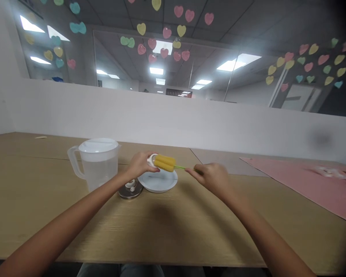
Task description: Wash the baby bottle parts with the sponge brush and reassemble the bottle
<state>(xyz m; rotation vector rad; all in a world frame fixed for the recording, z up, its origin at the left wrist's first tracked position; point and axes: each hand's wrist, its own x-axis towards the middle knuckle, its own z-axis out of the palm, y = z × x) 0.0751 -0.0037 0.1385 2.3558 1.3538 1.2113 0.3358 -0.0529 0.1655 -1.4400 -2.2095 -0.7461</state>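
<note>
My left hand is closed around a small white-rimmed container, most of it hidden by the fingers. A sponge bottle brush with a yellow head and thin green handle lies level at the container's mouth; whether its tip is inside I cannot tell. The brush handle is gripped by my right hand, slightly blurred. Below the brush rests a shallow white bowl. Close under my left wrist, a round metal tray carries small white parts.
A lidded clear pitcher with liquid stands to the left. A pink cloth covers the table's right side, with a blurred whitish item on it. A low white wall and glass with heart notes rise behind the table.
</note>
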